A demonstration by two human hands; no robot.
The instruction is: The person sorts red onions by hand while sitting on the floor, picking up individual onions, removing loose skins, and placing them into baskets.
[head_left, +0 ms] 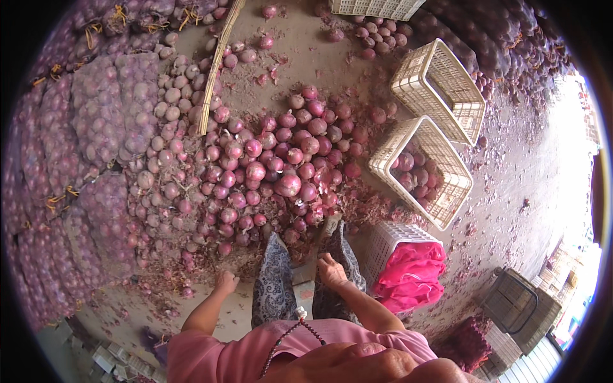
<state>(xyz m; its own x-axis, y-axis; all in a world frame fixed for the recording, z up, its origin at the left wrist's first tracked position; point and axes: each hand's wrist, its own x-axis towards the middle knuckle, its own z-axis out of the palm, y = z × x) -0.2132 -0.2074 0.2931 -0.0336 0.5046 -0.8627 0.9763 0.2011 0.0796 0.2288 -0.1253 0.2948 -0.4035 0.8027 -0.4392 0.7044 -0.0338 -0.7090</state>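
Observation:
A wide heap of red onions [287,156] lies on the floor in front of my feet. My left hand [226,281] hangs beside my left knee, near the heap's closest edge, with its fingers curled in. Over my right knee is my right hand [331,271], its fingers also curled, against the patterned trousers [273,281]. Whatever either hand may hold is hidden from above. To the right of my right leg stands a white plastic crate [384,250] with bright pink mesh bags [412,274] bulging out of its top.
Filled mesh onion sacks [102,108] are stacked along the left. A pale stick [220,67] lies across the far onions. Two cream crates stand at right: one crate [450,214] tilted with onions inside, another crate [472,121] behind it. Loose skins [377,210] litter the floor.

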